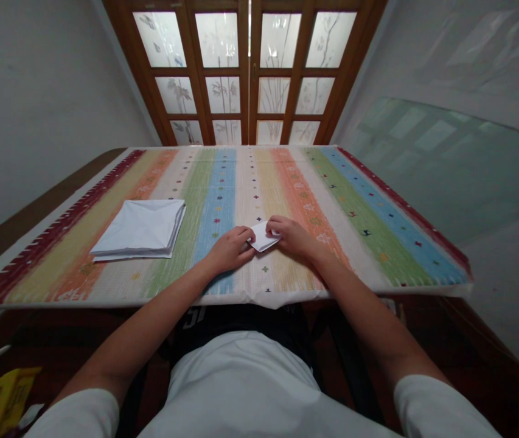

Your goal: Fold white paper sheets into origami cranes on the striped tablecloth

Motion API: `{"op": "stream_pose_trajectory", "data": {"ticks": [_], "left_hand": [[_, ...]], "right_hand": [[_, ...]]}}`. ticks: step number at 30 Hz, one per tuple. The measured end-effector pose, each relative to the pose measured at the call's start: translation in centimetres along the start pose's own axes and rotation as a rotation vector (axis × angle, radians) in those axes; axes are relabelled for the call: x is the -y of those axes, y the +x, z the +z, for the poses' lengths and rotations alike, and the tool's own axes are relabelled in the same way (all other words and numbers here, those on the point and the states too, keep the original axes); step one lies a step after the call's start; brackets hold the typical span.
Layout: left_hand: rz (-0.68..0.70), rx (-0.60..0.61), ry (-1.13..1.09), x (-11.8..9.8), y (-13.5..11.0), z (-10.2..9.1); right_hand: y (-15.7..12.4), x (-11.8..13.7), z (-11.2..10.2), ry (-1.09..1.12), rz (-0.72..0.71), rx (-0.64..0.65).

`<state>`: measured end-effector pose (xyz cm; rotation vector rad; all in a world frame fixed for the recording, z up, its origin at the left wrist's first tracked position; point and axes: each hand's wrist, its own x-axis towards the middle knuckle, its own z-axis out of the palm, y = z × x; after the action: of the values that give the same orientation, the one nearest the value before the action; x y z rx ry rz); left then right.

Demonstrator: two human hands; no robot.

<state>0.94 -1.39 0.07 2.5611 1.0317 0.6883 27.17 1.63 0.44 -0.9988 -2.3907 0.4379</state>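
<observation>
A small folded piece of white paper (pixel 261 236) lies between my two hands near the front edge of the table. My left hand (pixel 232 248) is closed on its left side, the fingers curled and pressed together. On the paper's right side, my right hand (pixel 290 235) grips it with bent fingers. The undersides of both hands and the thumbs are partly hidden. To the left, apart from my hands, rests a stack of white paper sheets (pixel 140 228) with slightly uneven edges.
A striped, patterned cloth (pixel 359 243) covers the table and hangs over its front edge. Behind the table stand wooden doors (pixel 245 73) with frosted panes. A glass panel (pixel 451 164) is at the right wall. On the lower left is a yellow plastic basket (pixel 3 395).
</observation>
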Motion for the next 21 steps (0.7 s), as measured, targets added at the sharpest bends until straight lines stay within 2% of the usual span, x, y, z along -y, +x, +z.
{"op": "stream_pose_trajectory", "data": {"ticks": [6, 15, 18, 21], "left_hand": [[-0.019, 0.010, 0.047, 0.0, 0.1, 0.1], [0.015, 0.034, 0.095, -0.3, 0.2, 0.1], [-0.030, 0.028, 0.115, -0.2, 0.4, 0.3], [-0.103, 0.005, 0.120, 0.0, 0.7, 0.6]], "right_hand": [[-0.5, -0.3, -1.2, 0.148, -0.043, 0.062], [-0.4, -0.1, -1.2, 0.217, -0.017, 0.154], [-0.3, -0.4, -1.1, 0.211, 0.012, 0.149], [-0.3, -0.9, -0.5, 0.186, 0.110, 0.058]]}}
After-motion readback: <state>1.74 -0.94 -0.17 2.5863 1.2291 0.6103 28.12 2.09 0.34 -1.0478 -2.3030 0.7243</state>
